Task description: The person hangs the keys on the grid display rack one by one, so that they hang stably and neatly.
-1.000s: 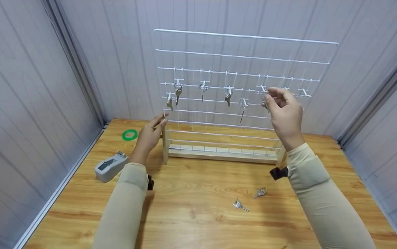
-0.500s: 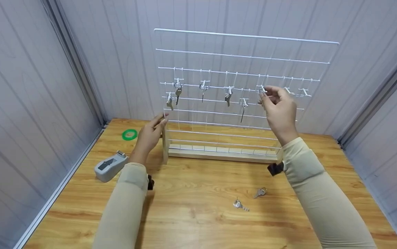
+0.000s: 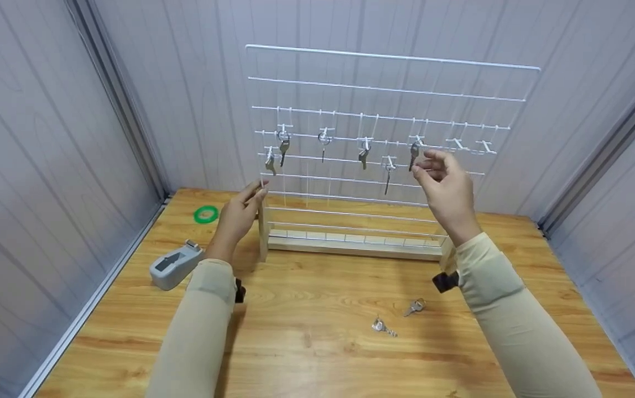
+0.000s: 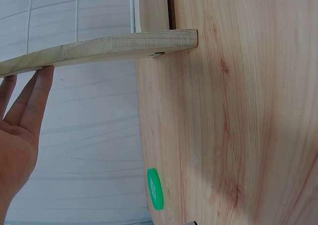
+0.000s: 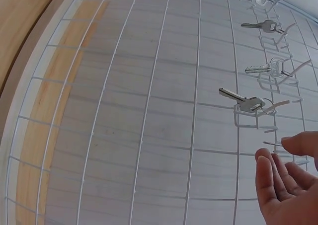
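A white wire grid rack [image 3: 350,196] with wooden side posts stands on the table. Several keys hang by rings from its hooks, among them a key [image 3: 414,156] right beside my right hand [image 3: 449,190]. That hand's thumb and fingers are parted and loosely bent; in the right wrist view the thumb overlaps part of a key [image 5: 271,143]. My left hand [image 3: 238,215] rests its fairly straight fingers against the rack's left post [image 4: 109,46]. Two more keys, one [image 3: 415,307] behind the other [image 3: 384,327], lie on the table in front.
To the left on the wooden table [image 3: 306,354] are a green tape roll [image 3: 206,214] and a grey tape dispenser [image 3: 175,266]. Two bare hooks, one [image 3: 457,145] beside the other [image 3: 485,147], project at the rack's right end. Panelled walls enclose the table.
My right hand, first pinching a key at the hook, has moved slightly left, then down off the hook. The key now hangs there, with the fingers apart. My left hand stays put.
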{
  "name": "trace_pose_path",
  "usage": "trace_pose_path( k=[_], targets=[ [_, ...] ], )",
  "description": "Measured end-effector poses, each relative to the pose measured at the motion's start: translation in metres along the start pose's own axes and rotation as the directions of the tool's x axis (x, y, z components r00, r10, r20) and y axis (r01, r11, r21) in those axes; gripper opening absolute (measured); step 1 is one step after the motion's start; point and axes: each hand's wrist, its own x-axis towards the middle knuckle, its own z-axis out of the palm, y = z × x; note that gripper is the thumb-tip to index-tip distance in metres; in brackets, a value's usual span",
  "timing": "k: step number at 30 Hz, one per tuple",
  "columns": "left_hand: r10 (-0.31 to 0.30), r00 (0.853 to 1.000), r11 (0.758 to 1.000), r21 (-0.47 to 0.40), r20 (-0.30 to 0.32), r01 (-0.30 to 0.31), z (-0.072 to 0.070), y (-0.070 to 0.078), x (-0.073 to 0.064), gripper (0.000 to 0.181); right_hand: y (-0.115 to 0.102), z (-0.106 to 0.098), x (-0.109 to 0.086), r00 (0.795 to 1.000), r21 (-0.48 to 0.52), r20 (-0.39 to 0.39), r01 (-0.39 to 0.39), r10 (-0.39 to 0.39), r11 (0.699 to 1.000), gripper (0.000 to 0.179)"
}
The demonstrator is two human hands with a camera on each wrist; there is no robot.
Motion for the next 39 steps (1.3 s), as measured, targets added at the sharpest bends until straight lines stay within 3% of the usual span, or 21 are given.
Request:
trace_pose_path(
  k=[8, 11, 14, 19, 26, 30, 37, 39],
  targets=[
    [-0.033, 0.999, 0.999, -0.005, 0.023, 0.034, -0.001, 0.001, 0.001, 0.055, 0.001, -0.009, -0.024, 0.998, -0.051, 0.064, -0.009, 0.012, 0.999, 0.043],
    [-0.037, 0.999, 0.999, -0.010, 0.023, 0.037, -0.001, 0.001, 0.002, 0.056, 0.005, -0.009, -0.037, 0.991, -0.074, 0.132, -0.025, 0.034, 0.997, 0.043],
    [-0.041, 0.999, 0.999, -0.013, 0.022, 0.042, -0.001, 0.001, 0.003, 0.056, 0.015, -0.006, -0.051, 0.970, -0.124, 0.232, -0.039, 0.067, 0.992, 0.044],
    [-0.034, 0.999, 0.999, -0.004, 0.017, 0.034, -0.001, 0.000, 0.003, 0.055, 0.038, 0.002, -0.078, 0.917, -0.211, 0.374, -0.061, 0.138, 0.976, 0.045],
    [-0.027, 1.000, 1.000, -0.008, 0.005, 0.028, 0.000, 0.000, 0.001, 0.051, 0.072, 0.015, -0.116, 0.849, -0.263, 0.479, -0.102, 0.222, 0.959, 0.039],
    [-0.030, 0.999, 0.999, -0.019, 0.010, 0.031, 0.000, 0.000, 0.001, 0.051, 0.088, 0.021, -0.135, 0.791, -0.285, 0.551, -0.122, 0.267, 0.951, 0.036],
    [-0.028, 1.000, 0.999, -0.026, 0.013, 0.028, 0.000, 0.001, 0.001, 0.052, 0.107, 0.028, -0.159, 0.676, -0.290, 0.685, -0.093, 0.274, 0.953, 0.030],
    [-0.033, 0.999, 0.999, -0.024, 0.019, 0.033, 0.000, 0.001, 0.000, 0.053, 0.110, 0.030, -0.163, 0.651, -0.306, 0.704, -0.086, 0.286, 0.948, 0.029]
  ],
)
